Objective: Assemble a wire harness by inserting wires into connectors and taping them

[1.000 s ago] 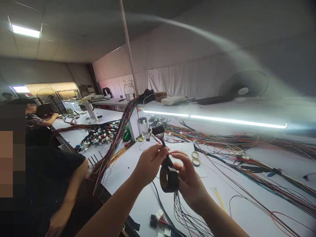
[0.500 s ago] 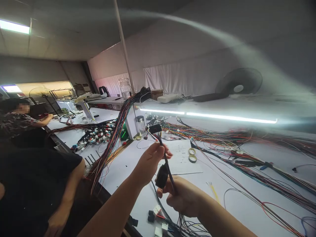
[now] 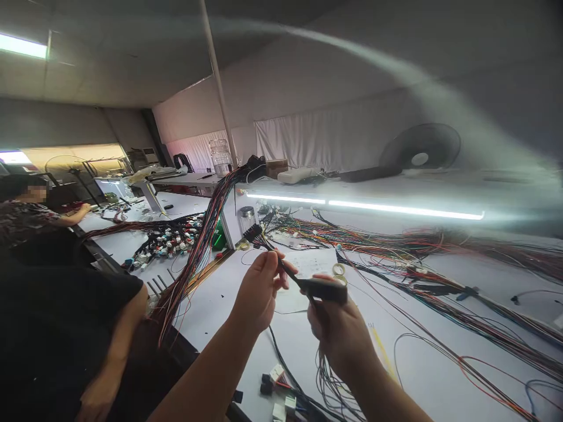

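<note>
My left hand [image 3: 263, 284] pinches a black-wrapped wire bundle [image 3: 288, 269] just below the black connector [image 3: 253, 233] at its upper end. Slightly lower on the same bundle, my right hand [image 3: 341, 331] is closed around a roll of black tape [image 3: 325, 290], which lies against the wires. Loose wire ends [image 3: 328, 375] hang down below the right hand. Its fingertips are partly hidden behind the roll.
White and black connectors [image 3: 277, 381] lie at the bench's near edge. Behind my hands are a printed sheet [image 3: 314, 261] and tape rings [image 3: 338, 269]. Long wire bundles [image 3: 440, 299] run along the right. A co-worker's arm [image 3: 118, 334] is close on the left.
The right hand has risen with the black tape roll, which has turned from upright to lying sideways. The connector end has tipped over to the left.
</note>
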`<action>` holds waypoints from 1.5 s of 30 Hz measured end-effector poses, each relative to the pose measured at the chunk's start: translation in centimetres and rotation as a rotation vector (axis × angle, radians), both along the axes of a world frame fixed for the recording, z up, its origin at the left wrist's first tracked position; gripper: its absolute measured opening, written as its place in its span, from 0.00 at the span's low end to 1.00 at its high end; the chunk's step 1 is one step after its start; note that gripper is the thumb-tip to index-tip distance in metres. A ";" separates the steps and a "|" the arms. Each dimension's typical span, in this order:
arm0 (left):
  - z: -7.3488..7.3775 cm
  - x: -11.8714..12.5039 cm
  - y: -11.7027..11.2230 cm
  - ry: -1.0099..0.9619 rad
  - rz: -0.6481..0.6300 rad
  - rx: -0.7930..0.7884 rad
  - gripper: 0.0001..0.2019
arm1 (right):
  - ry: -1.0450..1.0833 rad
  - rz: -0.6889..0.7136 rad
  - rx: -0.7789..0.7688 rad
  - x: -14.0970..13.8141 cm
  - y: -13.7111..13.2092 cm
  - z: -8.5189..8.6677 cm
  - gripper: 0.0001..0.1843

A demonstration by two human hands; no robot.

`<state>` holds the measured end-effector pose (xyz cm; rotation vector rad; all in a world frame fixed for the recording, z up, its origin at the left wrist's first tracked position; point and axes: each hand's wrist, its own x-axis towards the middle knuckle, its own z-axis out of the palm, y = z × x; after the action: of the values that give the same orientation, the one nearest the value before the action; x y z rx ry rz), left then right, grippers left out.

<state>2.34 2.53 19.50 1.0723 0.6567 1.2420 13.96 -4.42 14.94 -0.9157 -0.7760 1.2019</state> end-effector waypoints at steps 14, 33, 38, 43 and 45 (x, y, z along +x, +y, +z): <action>-4.6 0.7 -2.1 -0.087 -0.030 -0.100 0.12 | 0.311 0.206 -0.200 -1.0 0.9 -1.8 0.16; -3.9 -1.0 -1.7 0.347 0.070 0.135 0.13 | 0.018 0.354 -0.054 2.2 -1.8 -1.7 0.28; -3.8 -0.3 -2.1 0.223 0.027 0.030 0.13 | -0.439 0.127 0.286 2.0 -2.0 -2.0 0.15; -3.2 -1.1 -2.0 0.196 -0.047 -0.032 0.14 | -0.435 0.123 0.195 2.3 -2.0 -2.6 0.20; -3.2 -1.5 -1.9 0.213 -0.039 -0.001 0.14 | -0.162 0.219 0.033 2.5 -2.0 -2.3 0.24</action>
<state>0.83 0.62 16.30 1.2215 0.7939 1.1027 16.44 -6.46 12.67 -0.9267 -1.0446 1.3123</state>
